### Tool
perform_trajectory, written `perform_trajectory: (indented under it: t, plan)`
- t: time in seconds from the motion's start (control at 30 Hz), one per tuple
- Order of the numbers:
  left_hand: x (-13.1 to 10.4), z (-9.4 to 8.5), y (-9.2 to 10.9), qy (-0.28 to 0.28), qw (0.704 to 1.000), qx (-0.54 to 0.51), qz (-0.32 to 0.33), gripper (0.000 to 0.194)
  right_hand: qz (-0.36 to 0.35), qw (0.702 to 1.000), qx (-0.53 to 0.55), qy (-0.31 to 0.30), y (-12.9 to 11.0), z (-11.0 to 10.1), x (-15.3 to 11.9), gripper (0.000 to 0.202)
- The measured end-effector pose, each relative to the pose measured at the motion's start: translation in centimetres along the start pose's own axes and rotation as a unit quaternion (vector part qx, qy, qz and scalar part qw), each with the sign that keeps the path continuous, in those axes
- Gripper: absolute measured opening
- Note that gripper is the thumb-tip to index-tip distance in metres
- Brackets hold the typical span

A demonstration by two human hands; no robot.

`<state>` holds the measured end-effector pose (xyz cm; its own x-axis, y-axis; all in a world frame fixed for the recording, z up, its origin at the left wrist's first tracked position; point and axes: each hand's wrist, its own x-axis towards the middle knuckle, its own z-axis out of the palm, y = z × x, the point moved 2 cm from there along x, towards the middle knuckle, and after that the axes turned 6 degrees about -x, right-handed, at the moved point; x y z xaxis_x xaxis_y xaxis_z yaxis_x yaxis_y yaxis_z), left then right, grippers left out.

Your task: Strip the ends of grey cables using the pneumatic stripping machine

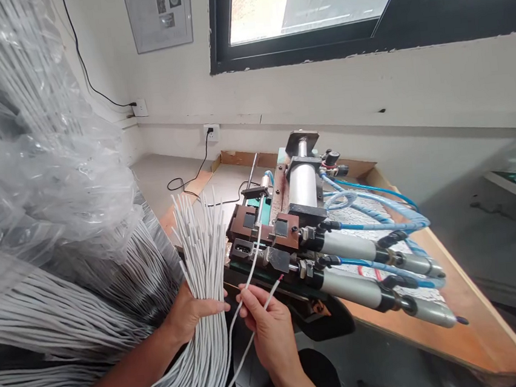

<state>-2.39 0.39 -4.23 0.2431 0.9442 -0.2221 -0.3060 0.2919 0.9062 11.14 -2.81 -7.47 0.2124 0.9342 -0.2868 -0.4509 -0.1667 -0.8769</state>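
Observation:
A thick bundle of light grey cables [201,241] stands upright in my left hand [191,312], which is wrapped round it. Just to the right, my right hand [268,323] pinches cable between thumb and fingers. One grey cable [256,248] runs up from these fingers into the jaws of a pneumatic cable stripping machine [271,232]. A second cable [274,288] passes through the same hand, and its tip shows a small reddish end in front of the machine. Below, the cables of the bundle curve down toward the lower left.
Large stacks of grey cables [58,298] under clear plastic wrap [57,188] fill the left side. Silver air cylinders [353,288] with blue hoses [379,224] jut right from the machine across the wooden table [464,344]. A black power cord [201,168] lies behind, below a window [313,5].

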Motion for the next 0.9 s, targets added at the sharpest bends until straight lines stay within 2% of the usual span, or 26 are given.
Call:
perform_trajectory:
  t: [0.17, 0.47, 0.7, 0.83, 0.9]
  plan:
    - [0.0, -0.2, -0.3, -0.011, 1.0, -0.024, -0.001, 0.021, 0.028, 1.0, -0.002, 0.007, 0.9, -0.6, -1.1, 0.031]
    - [0.0, 0.0, -0.4, -0.033, 0.999, 0.005, 0.023, 0.02, 0.056, 0.998, -0.006, -0.015, -1.3, 0.1, -0.8, 0.031]
    - [0.0, 0.4, -0.2, -0.047, 0.993, 0.089, 0.055, 0.02, 0.01, 0.996, -0.041, -0.073, -1.2, 1.0, -0.4, 0.035]
    - [-0.2, 0.5, 0.3, -0.048, 0.991, 0.085, 0.089, 0.018, -0.033, 0.996, -0.075, -0.034, -0.3, 0.9, -0.8, 0.031]
    - [-0.2, 0.6, 0.5, -0.05, 0.993, 0.067, 0.082, 0.017, -0.066, 0.995, -0.079, -0.015, -0.1, 0.8, -1.0, 0.029]
